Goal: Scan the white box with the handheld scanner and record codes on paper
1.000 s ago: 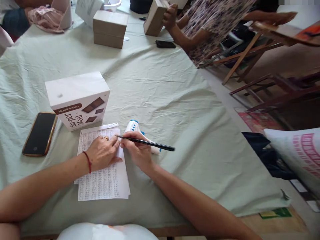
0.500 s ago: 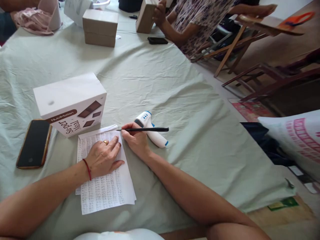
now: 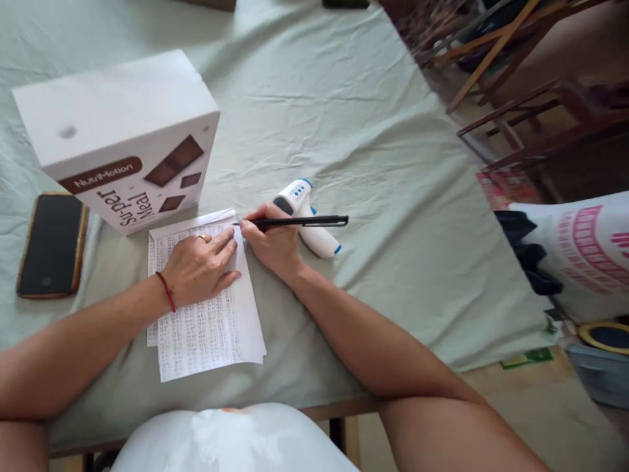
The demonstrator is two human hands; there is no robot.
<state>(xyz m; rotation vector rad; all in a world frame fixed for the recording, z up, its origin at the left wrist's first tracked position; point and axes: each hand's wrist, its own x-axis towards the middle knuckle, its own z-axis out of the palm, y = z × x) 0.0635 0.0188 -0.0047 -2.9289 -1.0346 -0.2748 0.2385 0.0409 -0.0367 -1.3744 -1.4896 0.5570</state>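
Note:
My left hand point(image 3: 199, 267) lies flat on a stack of paper sheets point(image 3: 211, 341) covered in rows of small writing, fingers stretched out. In my right hand point(image 3: 275, 246) is a black pen point(image 3: 314, 221), its tip at the upper right edge of the paper, near my left fingertips. The top edge of the sheets is folded over. Just beyond my right hand lies a white and blue infrared thermometer point(image 3: 317, 236), partly hidden by the hand and pen. A white NutriMotion box point(image 3: 132, 151) stands behind the paper.
A smartphone point(image 3: 52, 246) in a brown-edged case lies at the left. The green tablecloth point(image 3: 393, 262) is wrinkled. Past the table's right edge are a wooden chair point(image 3: 521, 124) and a white bag with pink print point(image 3: 584, 249). A dark object point(image 3: 345, 3) shows at the top.
My view has tilted downward, so the far boxes and the other person have mostly left the frame. Both hands keep about the same places on and beside the paper, with the pen still held.

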